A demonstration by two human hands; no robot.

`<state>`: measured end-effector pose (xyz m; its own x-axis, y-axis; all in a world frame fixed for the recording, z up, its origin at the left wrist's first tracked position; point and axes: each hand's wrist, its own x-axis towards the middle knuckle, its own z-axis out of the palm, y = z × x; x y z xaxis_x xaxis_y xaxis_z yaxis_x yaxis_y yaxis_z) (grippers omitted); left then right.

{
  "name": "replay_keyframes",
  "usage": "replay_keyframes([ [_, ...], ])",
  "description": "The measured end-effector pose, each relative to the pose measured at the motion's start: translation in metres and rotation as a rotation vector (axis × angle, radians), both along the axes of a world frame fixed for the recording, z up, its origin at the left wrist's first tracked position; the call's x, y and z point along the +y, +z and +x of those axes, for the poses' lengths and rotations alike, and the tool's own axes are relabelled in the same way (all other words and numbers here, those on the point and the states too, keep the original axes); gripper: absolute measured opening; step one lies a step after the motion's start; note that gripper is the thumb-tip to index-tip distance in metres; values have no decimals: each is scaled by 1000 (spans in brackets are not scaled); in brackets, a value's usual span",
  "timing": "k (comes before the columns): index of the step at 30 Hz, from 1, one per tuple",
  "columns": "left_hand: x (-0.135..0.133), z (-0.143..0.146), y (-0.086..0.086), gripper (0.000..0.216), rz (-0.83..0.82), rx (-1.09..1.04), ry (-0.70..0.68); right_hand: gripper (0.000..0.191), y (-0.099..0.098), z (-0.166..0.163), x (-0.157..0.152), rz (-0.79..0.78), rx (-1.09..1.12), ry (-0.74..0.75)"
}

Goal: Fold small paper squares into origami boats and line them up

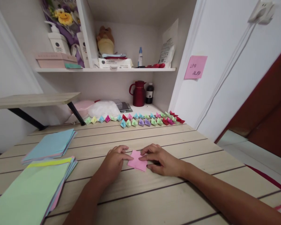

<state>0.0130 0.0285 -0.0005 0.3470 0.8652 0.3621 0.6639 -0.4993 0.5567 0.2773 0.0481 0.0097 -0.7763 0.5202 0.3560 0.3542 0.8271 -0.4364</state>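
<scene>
A small pink sheet of paper [137,162] lies flat on the wooden table between my two hands. My left hand [115,161] rests at its left side, the thumb touching the paper's edge and the other fingers stretched out above. From the right, my right hand [160,161] lays its fingertips on the paper, with the thumb apart near the lower right corner. Neither hand grips the sheet. Behind them, along the table's back, stand rows of little folded paper boats [141,122] in several colours.
To my left lie a stack of blue paper [52,143] and a stack topped with green paper [35,187]. A raised wooden stand [32,99] is at the back left. Beyond the boats, shelves [112,70] hold a red jug [139,93] and a dark bottle [149,93].
</scene>
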Motion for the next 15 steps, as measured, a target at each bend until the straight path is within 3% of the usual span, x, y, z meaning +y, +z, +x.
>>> replay_keyframes([
  [4,3,2,7,43,86,-20,79,39,0,-2,-1,62,-24,-22],
  [7,0,6,10,39,118,36,65,37,0,-4,-2,75,-54,-22],
  [11,-12,14,13,34,-22,219,-13,37,0,-6,-7,79,-73,-34],
  [15,-31,17,26,33,-73,316,18,36,-1,-7,-10,107,-97,-35],
])
